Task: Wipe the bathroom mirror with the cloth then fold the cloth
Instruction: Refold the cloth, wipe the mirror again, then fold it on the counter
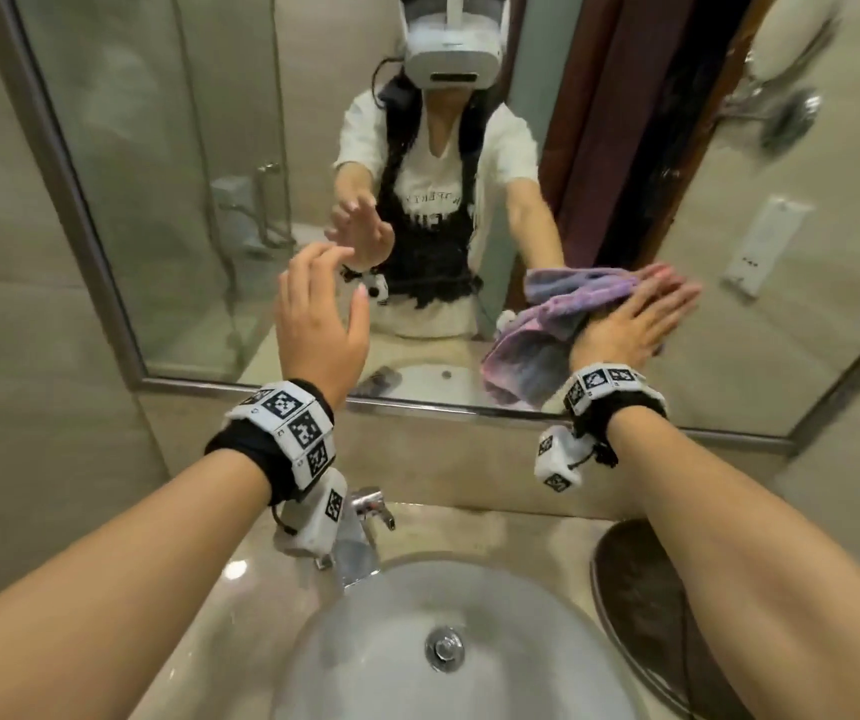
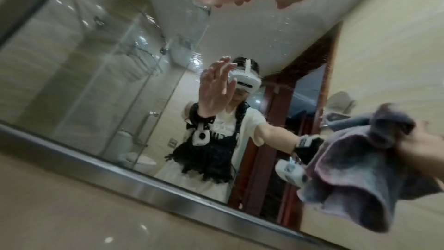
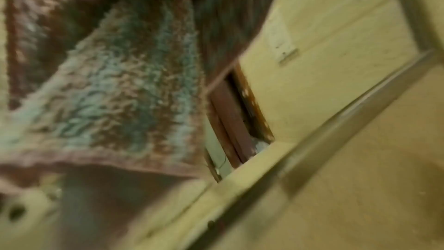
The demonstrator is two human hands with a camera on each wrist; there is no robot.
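The right hand (image 1: 630, 319) lies flat, fingers straight and spread, pressing a fluffy purple-and-blue terry cloth (image 1: 537, 345) against the large metal-framed bathroom mirror (image 1: 183, 163). The cloth bunches under the palm and hangs down to the left of that hand, its lower edge near the mirror's bottom frame. The left hand (image 1: 321, 314) is raised well apart from the right, holding nothing, fingers relaxed and slightly bent, close to the glass; whether it touches cannot be told. Below both wrists sits the beige stone surface (image 1: 230, 589) with a white round basin (image 1: 365, 641) and a chrome tap (image 1: 365, 532) under the left wrist.
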